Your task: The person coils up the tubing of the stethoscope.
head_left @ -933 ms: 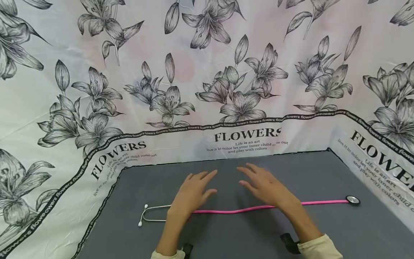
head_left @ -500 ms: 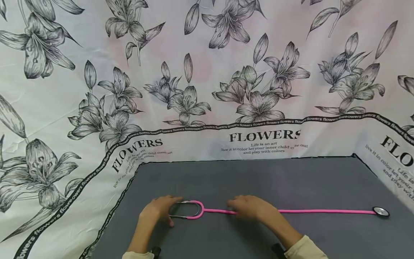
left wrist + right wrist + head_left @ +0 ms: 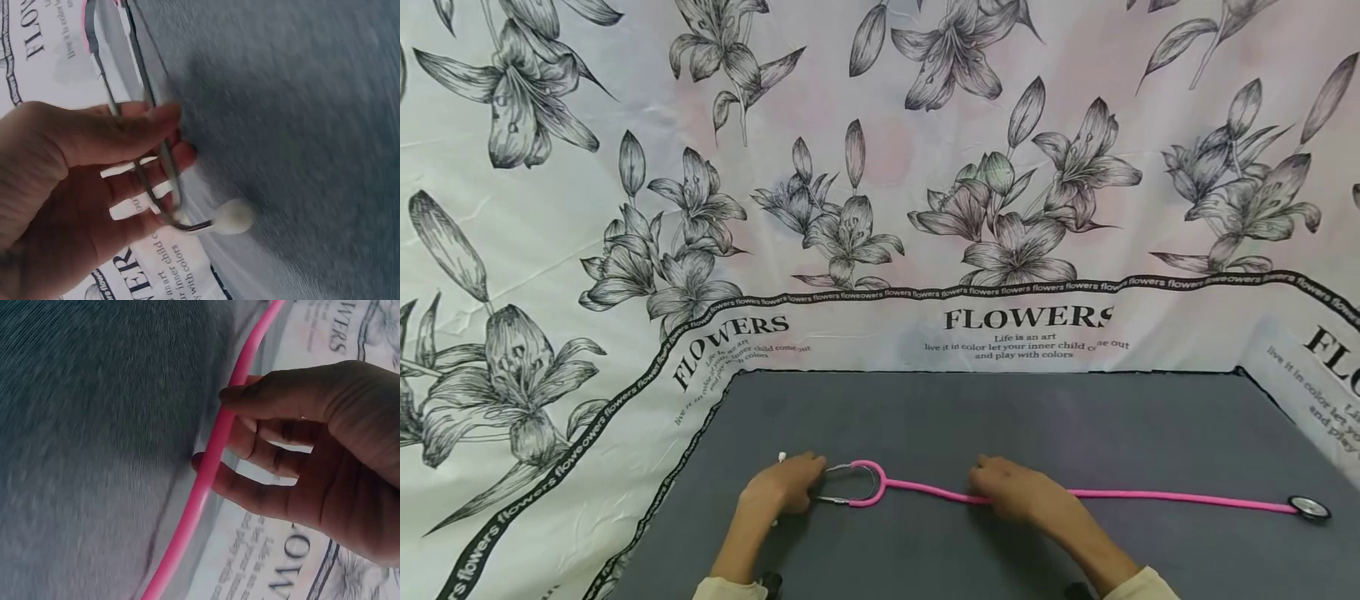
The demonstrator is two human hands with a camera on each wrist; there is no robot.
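A stethoscope (image 3: 1180,497) with pink tubing, metal ear tubes and a round chest piece lies stretched across the grey table. My left hand (image 3: 782,485) grips the metal ear tubes; in the left wrist view the thumb crosses them, the fingers are behind, and a white ear tip (image 3: 234,217) sticks out below. My right hand (image 3: 1018,490) pinches the pink tube (image 3: 206,469) near its middle, thumb on one side and fingers on the other. To the right, the chest piece (image 3: 1310,508) rests at the tube's end.
The grey table (image 3: 1000,417) reaches back to a cloth backdrop (image 3: 880,208) printed with flowers and lettering. This cloth also rises along the left and right sides. Dark wrist straps (image 3: 770,585) show near the sleeves.
Both hands have come down from above the table. The left moved onto the ear tubes and took hold; the right took hold of the pink tube, which now bends slightly there.
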